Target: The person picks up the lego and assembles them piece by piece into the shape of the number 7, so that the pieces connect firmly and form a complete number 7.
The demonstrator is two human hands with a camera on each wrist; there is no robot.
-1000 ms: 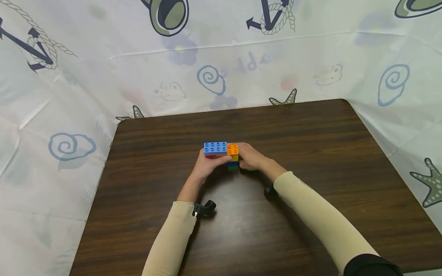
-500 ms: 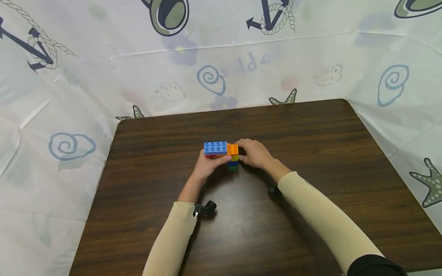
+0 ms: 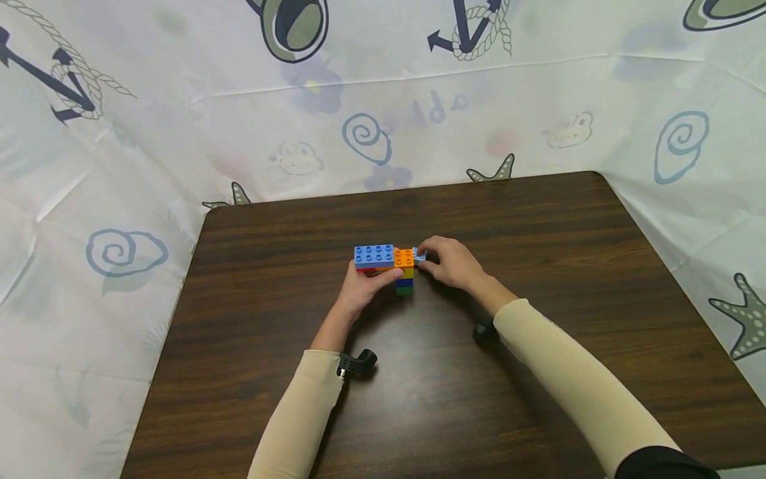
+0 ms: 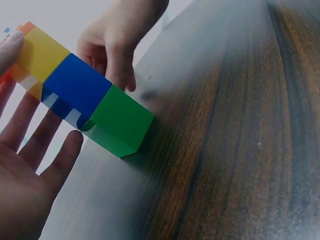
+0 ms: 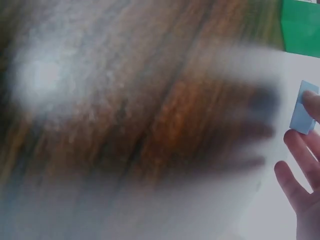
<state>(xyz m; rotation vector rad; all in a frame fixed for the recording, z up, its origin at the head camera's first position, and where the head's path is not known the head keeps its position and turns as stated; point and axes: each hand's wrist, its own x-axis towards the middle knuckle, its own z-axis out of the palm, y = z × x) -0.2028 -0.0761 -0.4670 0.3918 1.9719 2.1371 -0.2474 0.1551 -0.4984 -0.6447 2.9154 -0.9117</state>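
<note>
My left hand (image 3: 358, 289) grips a toy-brick build, its thumb across the front and fingers behind. Along the top of the build lie a blue brick (image 3: 374, 256) and an orange brick (image 3: 403, 257). Under the orange one, yellow (image 4: 45, 52), dark blue (image 4: 77, 90) and green (image 4: 120, 122) bricks form a column. A bit of red shows below the blue brick. Just right of the orange brick, my right hand (image 3: 456, 265) pinches a small light blue brick (image 5: 303, 107) between thumb and fingers. The green brick's lower end is close over the table in the left wrist view.
The dark wood-grain table (image 3: 269, 266) spreads around both hands. A white printed cloth (image 3: 383, 100) hangs behind the table and along its sides. On each wrist sits a black camera mount, the left one (image 3: 357, 362) just above the tabletop.
My right hand has drawn back to the right from behind the build, and the light blue brick has come into sight in its fingertips. The left hand and build have stayed almost still.
</note>
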